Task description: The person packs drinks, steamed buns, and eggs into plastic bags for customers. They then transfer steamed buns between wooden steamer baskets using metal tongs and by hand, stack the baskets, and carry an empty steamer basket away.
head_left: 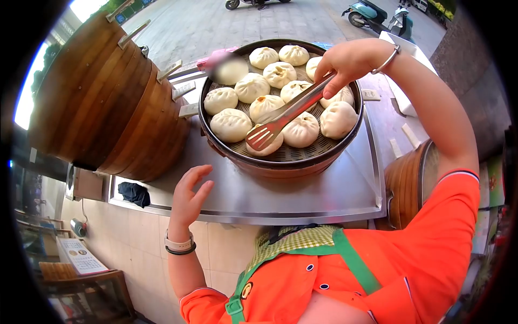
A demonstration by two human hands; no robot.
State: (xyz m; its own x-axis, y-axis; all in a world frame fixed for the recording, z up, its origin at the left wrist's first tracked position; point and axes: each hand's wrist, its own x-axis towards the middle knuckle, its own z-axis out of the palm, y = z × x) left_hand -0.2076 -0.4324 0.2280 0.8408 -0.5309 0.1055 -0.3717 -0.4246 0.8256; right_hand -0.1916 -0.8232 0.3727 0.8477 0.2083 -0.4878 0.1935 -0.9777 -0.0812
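Observation:
My right hand (pixel 353 59) is closed around metal tongs (pixel 294 110) and reaches over the steamer from the right. The fork-shaped tip of the tongs lies over a steamed bun (pixel 270 148) near the front rim; whether it grips the bun, I cannot tell. Several other white pleated buns (pixel 231 125) sit on the slatted base of the round steamer basket (pixel 280 170). My left hand (pixel 188 197) hovers by the counter's front edge, fingers apart and holding nothing, left of and below the steamer.
A tall stack of bamboo steamers (pixel 102 97) stands at left on the metal counter (pixel 345 189). A dark cloth (pixel 134 194) lies near its front edge. Another wooden steamer (pixel 404 186) is at right, below a white box (pixel 407 70). Scooters (pixel 372 15) are outside.

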